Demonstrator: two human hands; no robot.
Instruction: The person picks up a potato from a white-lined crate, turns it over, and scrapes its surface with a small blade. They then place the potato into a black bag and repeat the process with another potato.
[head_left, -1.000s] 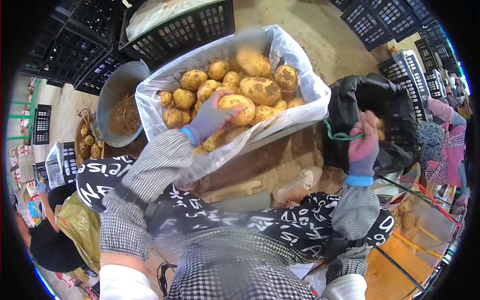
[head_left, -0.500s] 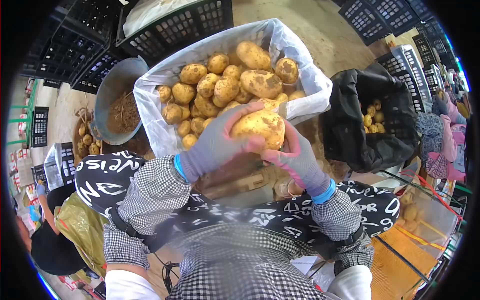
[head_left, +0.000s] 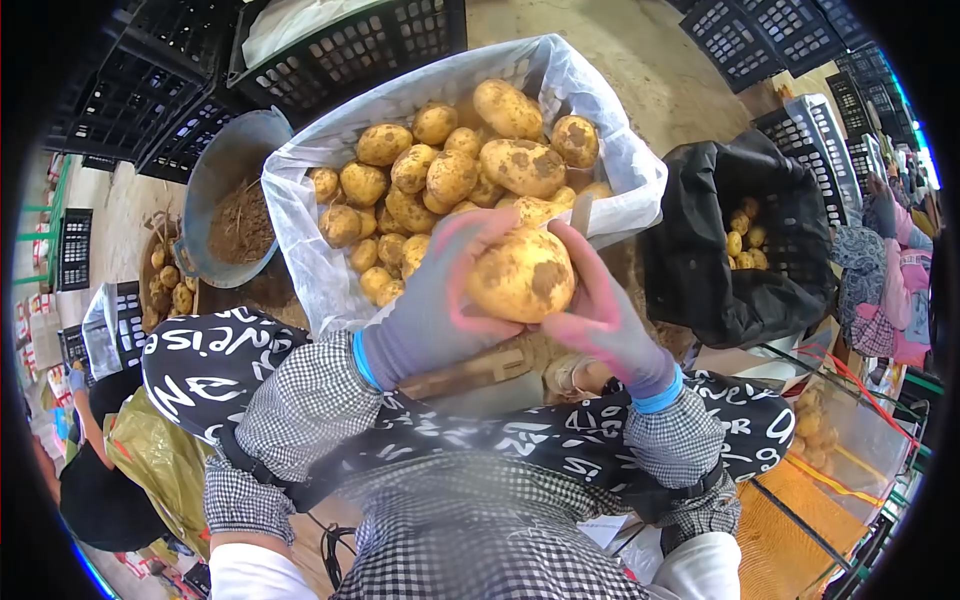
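Note:
Both my gloved hands hold one large dirty potato [head_left: 522, 275] in front of me. My left hand [head_left: 435, 305] wraps it from the left, and my right hand [head_left: 600, 310] cups it from the right and below. Just beyond it sits a white-lined crate [head_left: 300, 230] filled with several potatoes [head_left: 450, 170].
A black-lined crate [head_left: 700, 260] with small potatoes stands at the right. A grey basin [head_left: 225, 170] with soil and roots is at the left, and a basket of potatoes [head_left: 165, 280] beside it. Empty black crates [head_left: 340, 50] stand behind. Other people [head_left: 890, 270] work at the right edge and lower left.
My left hand lifted a potato out of the white-lined crate and brought it toward me. My right hand left the black-lined crate and joined it on the potato, which has since turned slightly.

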